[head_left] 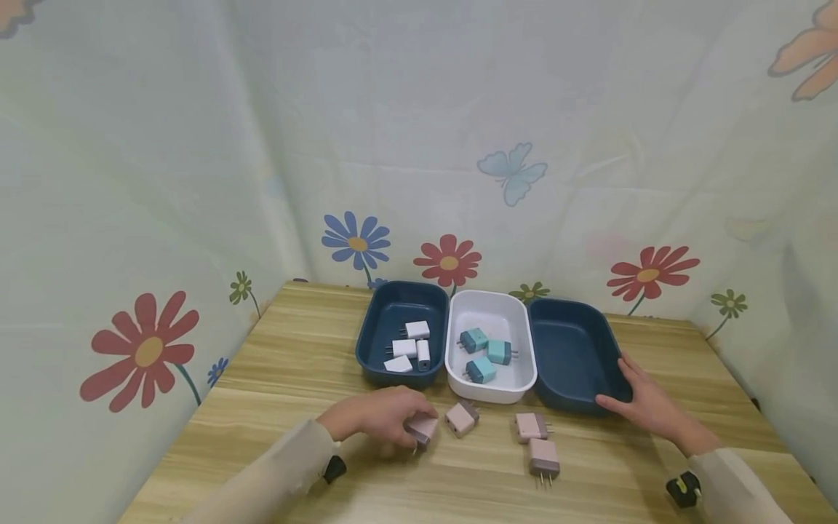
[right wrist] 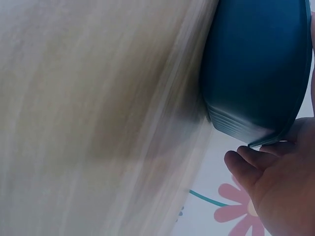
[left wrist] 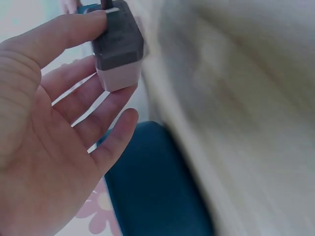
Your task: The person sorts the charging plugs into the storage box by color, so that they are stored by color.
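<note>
My left hand (head_left: pixel 389 416) pinches a pink plug-in charger (head_left: pixel 422 428) between thumb and fingers, just above the table. In the left wrist view, the thumb presses its darker prong end (left wrist: pixel 118 42). My right hand (head_left: pixel 655 407) rests against the near right corner of a dark blue tray (head_left: pixel 576 356), thumb and fingers spread along its outside. The right wrist view shows fingertips (right wrist: pixel 241 167) by that tray's wall. More pink chargers lie on the table: one (head_left: pixel 462 419) beside my left hand, and two (head_left: pixel 530 427), (head_left: pixel 544 458) farther right, touching each other.
A white tray (head_left: pixel 491 394) in the middle holds three teal chargers (head_left: pixel 481 370). The left dark blue tray (head_left: pixel 386 309) contains several white chargers (head_left: pixel 416 330). All three trays stand side by side on the wooden table (head_left: pixel 281 378), before a flowered cloth (head_left: pixel 419 145).
</note>
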Motion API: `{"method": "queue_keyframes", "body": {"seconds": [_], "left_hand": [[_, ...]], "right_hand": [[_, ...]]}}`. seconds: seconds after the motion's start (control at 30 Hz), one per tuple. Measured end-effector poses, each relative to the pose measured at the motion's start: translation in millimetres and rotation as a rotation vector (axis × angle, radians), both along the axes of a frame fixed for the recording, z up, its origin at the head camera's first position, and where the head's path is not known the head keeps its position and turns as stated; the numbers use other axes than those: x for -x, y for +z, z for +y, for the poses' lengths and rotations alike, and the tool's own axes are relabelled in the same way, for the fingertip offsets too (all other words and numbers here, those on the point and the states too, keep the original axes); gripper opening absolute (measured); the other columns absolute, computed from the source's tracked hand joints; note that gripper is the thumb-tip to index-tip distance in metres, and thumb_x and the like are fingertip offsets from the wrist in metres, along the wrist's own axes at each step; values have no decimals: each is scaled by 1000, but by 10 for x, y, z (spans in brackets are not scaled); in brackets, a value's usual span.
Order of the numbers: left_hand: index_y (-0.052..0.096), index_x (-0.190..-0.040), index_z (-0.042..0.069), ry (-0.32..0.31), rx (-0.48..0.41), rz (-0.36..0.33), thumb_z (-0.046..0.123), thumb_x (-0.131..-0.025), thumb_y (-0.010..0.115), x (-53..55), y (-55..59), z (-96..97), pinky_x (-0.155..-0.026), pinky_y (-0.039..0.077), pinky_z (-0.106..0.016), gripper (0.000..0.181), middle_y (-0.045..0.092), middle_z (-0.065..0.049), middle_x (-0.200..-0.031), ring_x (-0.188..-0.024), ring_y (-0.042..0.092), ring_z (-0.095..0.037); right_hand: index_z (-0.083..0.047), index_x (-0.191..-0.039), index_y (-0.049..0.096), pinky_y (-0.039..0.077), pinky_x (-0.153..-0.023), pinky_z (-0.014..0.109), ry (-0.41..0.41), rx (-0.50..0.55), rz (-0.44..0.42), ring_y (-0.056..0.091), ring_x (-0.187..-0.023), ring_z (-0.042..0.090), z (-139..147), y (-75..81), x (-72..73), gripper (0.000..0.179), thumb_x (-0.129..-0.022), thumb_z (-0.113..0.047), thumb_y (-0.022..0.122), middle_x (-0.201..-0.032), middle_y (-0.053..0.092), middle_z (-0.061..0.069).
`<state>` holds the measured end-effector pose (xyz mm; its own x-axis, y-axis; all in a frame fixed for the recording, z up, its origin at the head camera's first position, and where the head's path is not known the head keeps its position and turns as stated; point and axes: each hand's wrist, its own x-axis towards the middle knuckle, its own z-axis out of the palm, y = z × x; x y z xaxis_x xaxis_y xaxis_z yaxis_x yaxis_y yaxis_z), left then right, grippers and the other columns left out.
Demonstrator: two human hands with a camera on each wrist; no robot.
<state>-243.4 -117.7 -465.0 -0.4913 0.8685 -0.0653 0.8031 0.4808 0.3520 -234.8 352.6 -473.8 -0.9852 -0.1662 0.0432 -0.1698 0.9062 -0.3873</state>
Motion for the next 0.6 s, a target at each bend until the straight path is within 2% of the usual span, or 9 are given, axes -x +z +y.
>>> {"method": "queue_keyframes", "body": {"seconds": [0.27, 0.6], "left_hand": [[62, -118, 14, -42, -71, 6, 25, -79, 74, 45, 238, 201, -72, 42, -16, 43, 58, 11, -104, -85, 53, -6], [59, -124, 14, -66, -114, 15, 26, -83, 72, 118, 511, 502, -77, 43, -15, 44, 60, 8, -111, -90, 53, -5]], "right_hand": [[17, -142, 13, 22, -97, 69, 10, 63, -6, 17, -129, 57, -8, -25, -37, 101, -85, -47, 66, -148, 7, 36], [16, -143, 5, 20, -98, 68, 4, 95, -3, 15, -131, 56, 8, -69, -20, 105, -84, -44, 68, -148, 4, 37]]}}
